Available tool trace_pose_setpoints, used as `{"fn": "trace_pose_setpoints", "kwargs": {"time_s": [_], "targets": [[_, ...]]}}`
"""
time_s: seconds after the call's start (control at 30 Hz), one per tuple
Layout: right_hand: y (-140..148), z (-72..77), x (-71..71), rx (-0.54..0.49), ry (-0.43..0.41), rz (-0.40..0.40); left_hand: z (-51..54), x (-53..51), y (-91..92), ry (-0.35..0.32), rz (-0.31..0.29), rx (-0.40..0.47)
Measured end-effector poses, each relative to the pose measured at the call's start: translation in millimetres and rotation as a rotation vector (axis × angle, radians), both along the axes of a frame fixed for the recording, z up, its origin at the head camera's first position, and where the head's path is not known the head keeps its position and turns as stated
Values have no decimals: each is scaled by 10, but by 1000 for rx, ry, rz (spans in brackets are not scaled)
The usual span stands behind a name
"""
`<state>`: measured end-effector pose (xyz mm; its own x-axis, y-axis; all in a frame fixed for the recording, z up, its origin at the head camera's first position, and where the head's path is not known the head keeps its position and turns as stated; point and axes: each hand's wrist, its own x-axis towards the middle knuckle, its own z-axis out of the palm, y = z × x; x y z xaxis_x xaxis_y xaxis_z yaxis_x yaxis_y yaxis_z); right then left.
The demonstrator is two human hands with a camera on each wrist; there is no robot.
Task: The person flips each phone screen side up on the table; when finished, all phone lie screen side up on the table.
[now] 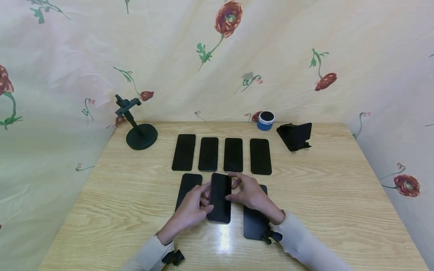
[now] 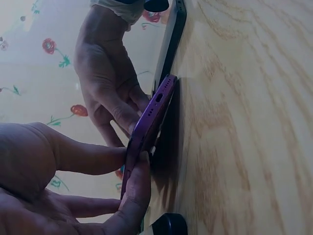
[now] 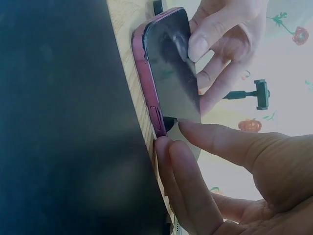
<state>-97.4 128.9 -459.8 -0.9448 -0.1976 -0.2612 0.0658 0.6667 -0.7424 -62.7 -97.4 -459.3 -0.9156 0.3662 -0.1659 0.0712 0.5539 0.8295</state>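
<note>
A smartphone (image 1: pixel 220 197) with a dark screen and a pinkish-purple edge is held between both hands. It is tilted, with one side raised off the table in the left wrist view. My left hand (image 1: pixel 192 205) pinches its left side, thumb over the screen and fingers beneath. From the right, my right hand (image 1: pixel 250 191) pinches the opposite edge between thumb and fingers (image 3: pixel 183 161). The charging port end of the phone (image 2: pixel 155 105) shows in the left wrist view. One dark phone (image 1: pixel 187 185) lies partly behind the left hand; another (image 1: pixel 254 225) lies under the right wrist.
Several black-screened phones, among them a wide one (image 1: pixel 184 152) and one at the right end (image 1: pixel 260 156), lie in a row behind. A round-based phone stand (image 1: pixel 141 136) stands back left. A blue jar (image 1: pixel 265 122) and a black folding stand (image 1: pixel 298 137) are back right.
</note>
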Motion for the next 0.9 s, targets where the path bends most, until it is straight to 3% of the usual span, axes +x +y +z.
{"fn": "trace_pose_setpoints", "kwargs": {"time_s": [0.6,0.9], "targets": [[-7,-21,12,37,17,9,-16,3,65,43,-2,-152],[13,-13,11,23,23,14,17,-10,86,-4,0,-180]]}}
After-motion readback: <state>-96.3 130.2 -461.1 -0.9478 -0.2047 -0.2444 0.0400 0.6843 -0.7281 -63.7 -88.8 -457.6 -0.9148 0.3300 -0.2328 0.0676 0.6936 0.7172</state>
